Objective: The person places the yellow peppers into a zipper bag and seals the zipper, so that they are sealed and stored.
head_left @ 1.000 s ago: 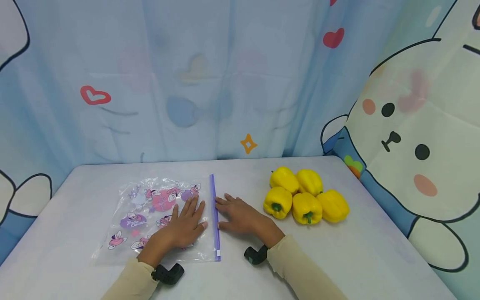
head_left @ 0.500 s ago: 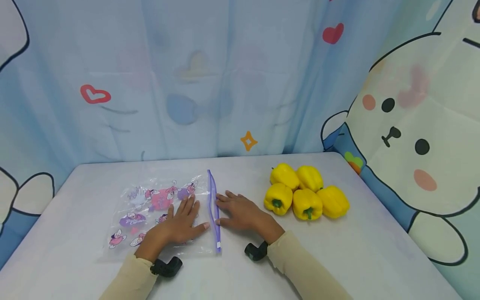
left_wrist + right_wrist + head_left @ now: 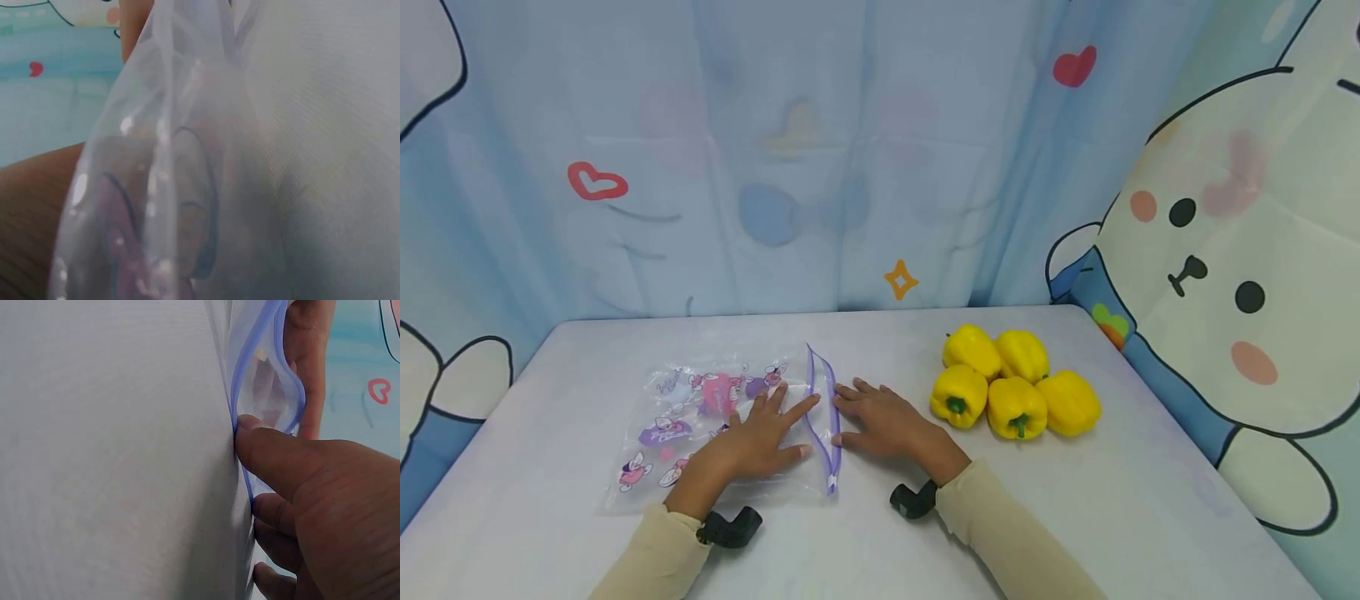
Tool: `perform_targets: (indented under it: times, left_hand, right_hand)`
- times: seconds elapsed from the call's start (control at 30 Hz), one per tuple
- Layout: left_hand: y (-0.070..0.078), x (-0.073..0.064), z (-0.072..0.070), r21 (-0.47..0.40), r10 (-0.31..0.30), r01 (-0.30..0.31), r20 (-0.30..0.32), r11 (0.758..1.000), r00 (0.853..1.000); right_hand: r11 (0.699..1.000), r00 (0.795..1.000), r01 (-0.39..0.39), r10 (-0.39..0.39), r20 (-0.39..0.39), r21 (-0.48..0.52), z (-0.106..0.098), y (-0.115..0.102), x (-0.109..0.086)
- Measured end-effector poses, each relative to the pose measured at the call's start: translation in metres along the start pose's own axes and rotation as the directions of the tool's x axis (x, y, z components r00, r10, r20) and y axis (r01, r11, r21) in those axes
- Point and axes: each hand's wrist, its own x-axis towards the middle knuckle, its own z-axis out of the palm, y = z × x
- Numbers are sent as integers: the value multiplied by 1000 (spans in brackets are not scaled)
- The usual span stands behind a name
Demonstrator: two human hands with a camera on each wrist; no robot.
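Observation:
A clear plastic zip bag (image 3: pixel 718 396) with pink and purple cartoon prints lies on the white table. Its purple zip edge (image 3: pixel 836 417) faces right, and the two strips stand apart in a narrow gap. My left hand (image 3: pixel 751 446) rests on the bag with fingers spread, index fingertip close to the nearer strip. My right hand (image 3: pixel 880 423) presses thumb and fingertips on the outer strip at the table, as the right wrist view shows. The left wrist view is filled by the bag's puffed film (image 3: pixel 134 194), which covers most of that hand.
Several yellow bell peppers (image 3: pixel 1017 408) sit clustered at the right of the table (image 3: pixel 1150 500), just beyond my right hand. A light blue curtain (image 3: pixel 775 167) with cartoon prints hangs behind the table.
The zip strips, together one second ago, have parted and bow away from each other. My left hand has slid slightly left with its index finger stretched toward the mouth. The right hand stays put.

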Motion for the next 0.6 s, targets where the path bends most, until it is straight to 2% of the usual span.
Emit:
perform_targets:
  times: [0.17,0.37,0.5,0.6]
  left_hand:
    - [3,0,-3,-30,-26,26,-9,999,1000]
    - [5,1,-7,-84,-57,59,21,995,998]
    - [7,4,-4,-70,-63,59,-59,996,996]
    - [11,7,3,-12,-80,79,-144,997,986]
  right_hand:
    - [1000,1000,-13,13,-1,-9,0,0,1]
    - [1000,1000,-4,4,-4,2,-1,0,2]
    - [1000,1000,-8,8,8,2,0,0,3]
    - [1000,1000,-12,12,14,0,1,-1,4]
